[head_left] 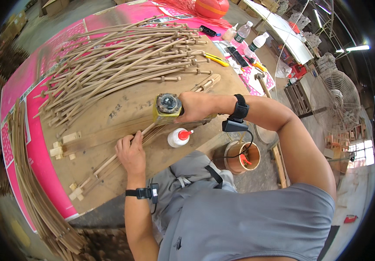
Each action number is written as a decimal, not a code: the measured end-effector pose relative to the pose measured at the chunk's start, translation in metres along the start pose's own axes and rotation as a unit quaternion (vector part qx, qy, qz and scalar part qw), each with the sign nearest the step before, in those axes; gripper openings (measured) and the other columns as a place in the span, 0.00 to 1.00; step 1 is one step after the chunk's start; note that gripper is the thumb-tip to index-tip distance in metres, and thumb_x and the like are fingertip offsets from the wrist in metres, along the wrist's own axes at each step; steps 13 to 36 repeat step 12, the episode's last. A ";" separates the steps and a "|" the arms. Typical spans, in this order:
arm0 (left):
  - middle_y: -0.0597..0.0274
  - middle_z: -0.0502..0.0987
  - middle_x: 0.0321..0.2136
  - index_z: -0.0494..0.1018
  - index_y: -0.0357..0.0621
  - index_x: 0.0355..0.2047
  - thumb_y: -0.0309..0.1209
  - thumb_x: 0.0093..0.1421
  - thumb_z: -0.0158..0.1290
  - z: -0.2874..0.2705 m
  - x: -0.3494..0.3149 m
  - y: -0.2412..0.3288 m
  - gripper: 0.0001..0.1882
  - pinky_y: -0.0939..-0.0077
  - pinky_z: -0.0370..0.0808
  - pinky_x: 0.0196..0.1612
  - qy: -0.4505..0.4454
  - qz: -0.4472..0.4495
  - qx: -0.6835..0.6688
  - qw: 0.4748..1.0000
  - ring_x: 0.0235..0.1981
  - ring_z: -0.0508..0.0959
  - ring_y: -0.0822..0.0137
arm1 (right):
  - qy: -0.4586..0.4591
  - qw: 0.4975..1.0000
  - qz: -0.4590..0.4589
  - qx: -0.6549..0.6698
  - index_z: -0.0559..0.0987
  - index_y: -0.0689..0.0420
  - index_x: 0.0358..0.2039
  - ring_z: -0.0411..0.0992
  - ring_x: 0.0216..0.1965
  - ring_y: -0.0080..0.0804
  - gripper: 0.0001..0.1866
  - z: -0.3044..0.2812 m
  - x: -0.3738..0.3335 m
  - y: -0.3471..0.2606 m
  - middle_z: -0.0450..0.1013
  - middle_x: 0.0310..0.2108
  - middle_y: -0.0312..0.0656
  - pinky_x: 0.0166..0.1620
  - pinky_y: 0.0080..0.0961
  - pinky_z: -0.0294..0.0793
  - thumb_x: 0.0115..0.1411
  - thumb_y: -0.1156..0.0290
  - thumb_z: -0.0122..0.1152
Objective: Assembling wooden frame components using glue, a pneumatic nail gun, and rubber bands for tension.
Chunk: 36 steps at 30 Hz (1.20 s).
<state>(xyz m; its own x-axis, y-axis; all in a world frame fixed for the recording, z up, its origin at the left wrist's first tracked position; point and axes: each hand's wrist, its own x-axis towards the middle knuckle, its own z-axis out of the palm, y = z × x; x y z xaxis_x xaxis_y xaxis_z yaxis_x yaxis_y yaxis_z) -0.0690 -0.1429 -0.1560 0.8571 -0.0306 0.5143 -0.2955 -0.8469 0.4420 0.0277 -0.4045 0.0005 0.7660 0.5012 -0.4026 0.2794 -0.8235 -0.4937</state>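
The thin wooden stick (122,153) lies across the workbench (122,104) near its front edge, on top of a row of flat slats (109,135), and the yellow power drill (167,106) stands on its upper end. The right hand (198,106) is wrapped tight around the drill body, and the left hand (131,152) lies flat with its fingers pressing the stick down, quite near the drill tip. I think this is the main danger: if the bit slips off the round stick, it can run toward those fingers. The stick is thin, so too much pressure may split it or make it roll. A white glue bottle with a red cap (179,137) lies just beside the drill and could be knocked off the edge. Behind, a big pile of similar sticks (122,56) covers the bench.
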 end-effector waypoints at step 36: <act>0.65 0.76 0.34 0.86 0.55 0.44 0.34 0.61 0.65 0.001 0.001 0.002 0.11 0.60 0.72 0.47 0.000 0.005 0.006 1.000 0.40 0.75 0.58 | 0.190 0.974 0.061 0.111 0.84 0.60 0.49 0.80 0.31 0.35 0.22 -0.019 -0.097 0.067 0.82 0.31 0.47 0.39 0.33 0.78 0.58 0.60 0.71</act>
